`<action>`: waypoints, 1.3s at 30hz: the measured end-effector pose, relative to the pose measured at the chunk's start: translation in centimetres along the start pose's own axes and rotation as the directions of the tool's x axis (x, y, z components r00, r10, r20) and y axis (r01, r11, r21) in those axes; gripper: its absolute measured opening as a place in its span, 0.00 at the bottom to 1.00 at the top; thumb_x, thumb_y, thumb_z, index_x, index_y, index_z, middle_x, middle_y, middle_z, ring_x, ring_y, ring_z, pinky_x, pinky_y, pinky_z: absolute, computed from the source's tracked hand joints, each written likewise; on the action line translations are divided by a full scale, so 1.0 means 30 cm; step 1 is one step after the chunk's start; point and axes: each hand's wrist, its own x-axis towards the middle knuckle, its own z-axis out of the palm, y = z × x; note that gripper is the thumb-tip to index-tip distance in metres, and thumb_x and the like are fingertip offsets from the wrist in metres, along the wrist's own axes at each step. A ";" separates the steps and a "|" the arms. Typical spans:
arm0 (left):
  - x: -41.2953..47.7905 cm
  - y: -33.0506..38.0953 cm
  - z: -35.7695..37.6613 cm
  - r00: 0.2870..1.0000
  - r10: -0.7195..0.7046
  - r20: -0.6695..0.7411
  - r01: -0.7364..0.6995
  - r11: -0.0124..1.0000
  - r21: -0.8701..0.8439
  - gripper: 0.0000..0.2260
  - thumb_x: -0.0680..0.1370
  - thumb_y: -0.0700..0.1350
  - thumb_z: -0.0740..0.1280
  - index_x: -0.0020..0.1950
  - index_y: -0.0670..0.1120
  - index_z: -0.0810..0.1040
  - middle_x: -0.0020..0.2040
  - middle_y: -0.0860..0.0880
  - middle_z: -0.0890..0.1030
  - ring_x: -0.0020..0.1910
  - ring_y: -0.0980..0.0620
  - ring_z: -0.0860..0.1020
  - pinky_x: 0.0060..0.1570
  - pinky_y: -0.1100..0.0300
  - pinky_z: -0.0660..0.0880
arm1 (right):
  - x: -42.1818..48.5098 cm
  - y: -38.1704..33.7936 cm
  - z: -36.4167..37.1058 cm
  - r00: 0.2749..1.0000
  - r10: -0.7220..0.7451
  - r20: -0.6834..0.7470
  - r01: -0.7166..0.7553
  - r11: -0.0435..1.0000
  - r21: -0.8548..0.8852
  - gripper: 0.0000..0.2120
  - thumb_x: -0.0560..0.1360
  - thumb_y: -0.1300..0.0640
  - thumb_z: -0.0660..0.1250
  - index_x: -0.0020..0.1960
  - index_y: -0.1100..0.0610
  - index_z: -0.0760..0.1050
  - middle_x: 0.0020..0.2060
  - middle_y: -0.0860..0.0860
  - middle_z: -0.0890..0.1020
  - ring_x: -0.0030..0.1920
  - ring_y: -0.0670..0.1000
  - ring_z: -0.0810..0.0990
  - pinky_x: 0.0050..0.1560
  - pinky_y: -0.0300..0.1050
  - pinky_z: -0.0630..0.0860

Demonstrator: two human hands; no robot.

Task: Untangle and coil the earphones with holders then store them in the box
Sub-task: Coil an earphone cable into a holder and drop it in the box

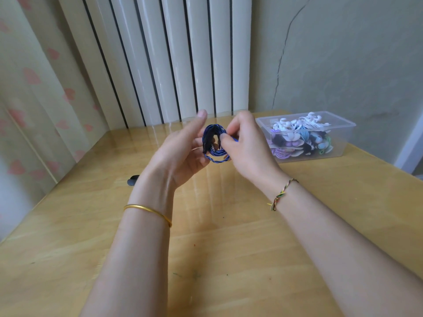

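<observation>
Probably a home room: heart-print curtain (34,99), white radiator (174,56), wooden table (206,248), cracked wall (320,53).

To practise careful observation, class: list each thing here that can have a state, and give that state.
blue earphones: coiled into a loop, held above the table.
left hand: grips the coil.
right hand: fingers pinch the coil's right side.
clear box: open, no lid on it, standing on the table.
stored earphones: coiled, inside the box.
small black item: lies on the table, untouched.
</observation>
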 end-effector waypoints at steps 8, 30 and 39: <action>0.015 -0.027 -0.009 0.992 0.113 -0.048 -0.106 0.986 0.130 0.06 0.78 0.42 0.67 0.48 0.41 0.72 0.41 0.43 0.78 0.34 0.51 0.76 0.28 0.66 0.72 | 0.004 0.024 -0.001 0.954 0.257 0.155 -0.295 0.897 0.329 0.09 0.77 0.64 0.63 0.42 0.56 0.65 0.46 0.62 0.76 0.41 0.56 0.81 0.31 0.47 0.80; 0.035 -0.071 -0.324 0.915 0.167 -0.367 0.313 0.280 0.908 0.22 0.76 0.32 0.55 0.65 0.49 0.75 0.63 0.44 0.75 0.58 0.43 0.75 0.55 0.52 0.75 | -0.067 0.014 0.123 0.895 0.395 0.205 -0.440 0.856 0.271 0.08 0.73 0.68 0.68 0.39 0.58 0.75 0.35 0.55 0.81 0.34 0.52 0.80 0.30 0.42 0.77; 0.022 -0.115 -0.356 0.928 0.121 -0.353 0.350 0.050 0.935 0.14 0.78 0.40 0.62 0.63 0.47 0.72 0.55 0.47 0.75 0.52 0.45 0.73 0.51 0.52 0.71 | -0.130 0.022 0.106 0.873 0.403 0.276 -0.461 0.866 0.195 0.07 0.73 0.68 0.68 0.39 0.58 0.76 0.35 0.55 0.82 0.34 0.53 0.80 0.31 0.42 0.77</action>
